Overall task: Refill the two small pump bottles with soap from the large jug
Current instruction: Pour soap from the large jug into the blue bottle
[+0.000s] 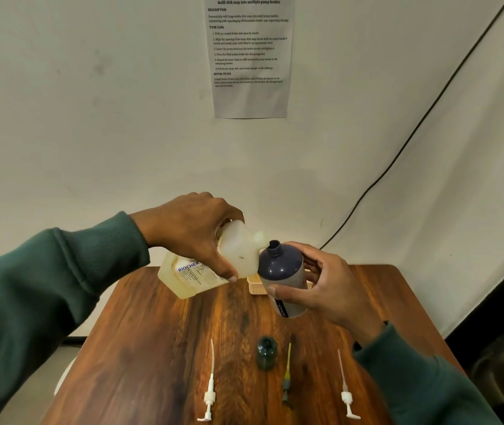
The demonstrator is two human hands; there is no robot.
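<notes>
My left hand grips the tilted translucent soap jug, its spout at the open mouth of the dark pump bottle clasped in my right hand. A second small bottle stands uncapped on the wooden table among three loose pumps. Behind sits a cream basket; an instruction sheet hangs on the wall.

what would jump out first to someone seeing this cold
Mid-frame, the left hand tips a translucent white plastic jug toward the open neck of a dark navy bottle gripped by the right hand. Below, three loose pump heads lie on the wooden table.
</notes>
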